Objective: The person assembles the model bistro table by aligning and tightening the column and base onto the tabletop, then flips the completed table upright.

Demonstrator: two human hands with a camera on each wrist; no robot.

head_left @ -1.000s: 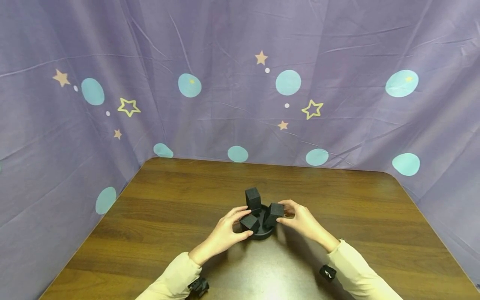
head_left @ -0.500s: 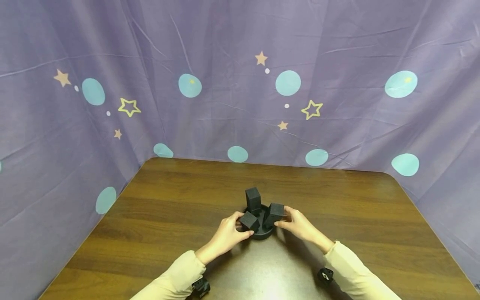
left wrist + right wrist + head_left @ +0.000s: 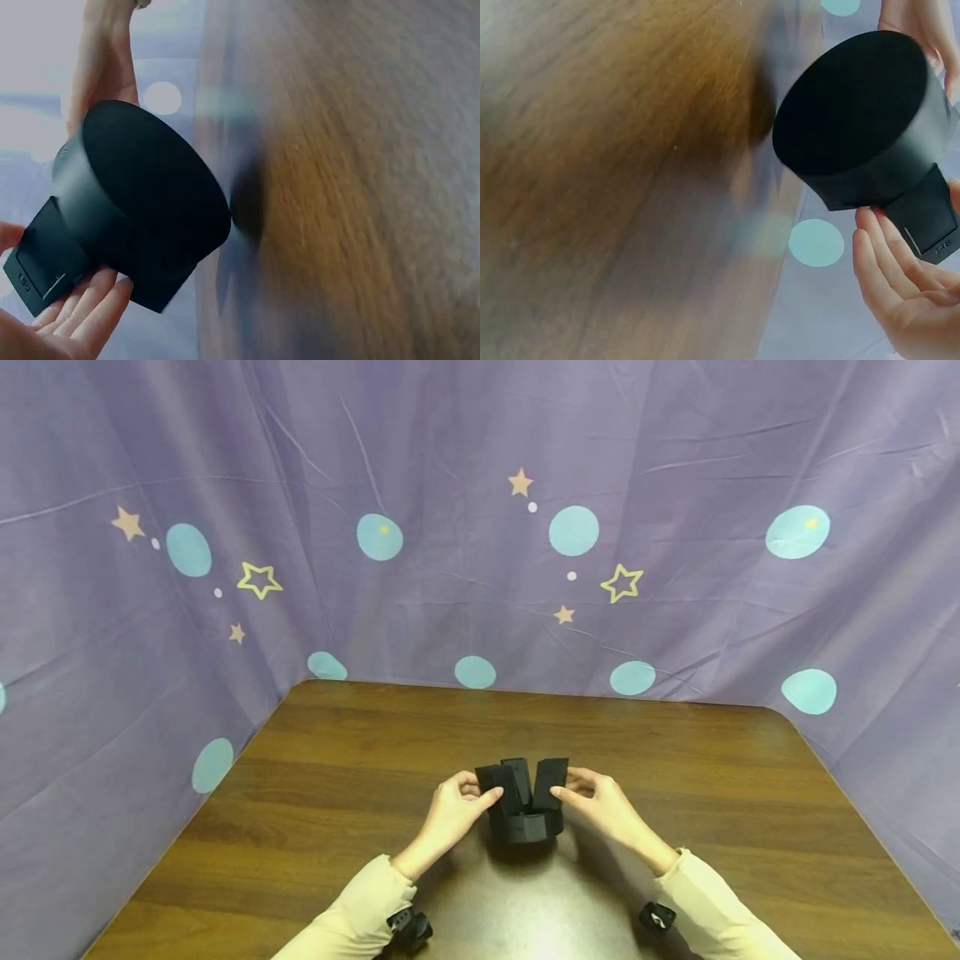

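Observation:
A black round-based holder [image 3: 527, 828] with three block-like uprights is between both hands, tilted so its outer wall faces me. Its flat round underside [image 3: 154, 176] shows in the left wrist view, and small raised characters mark the uprights. My left hand [image 3: 452, 812] pinches the left upright [image 3: 501, 787] between thumb and fingers. On the other side, my right hand [image 3: 609, 808] pinches the right upright [image 3: 551, 783], thumb on the near face. The third upright [image 3: 517, 774] stands behind, partly hidden. A shadow lies below the base; it appears raised from the table.
The brown wooden table [image 3: 360, 752] extends around the holder on all sides. Behind it hangs a purple curtain [image 3: 450, 602] with stars and dots. Small black wrist devices [image 3: 657, 917] sit under both sleeves.
The holder has tipped, its uprights leaning away and its outer wall turning toward me, and seems lifted. Both hands have shifted slightly along with it, thumbs now on the uprights' near faces.

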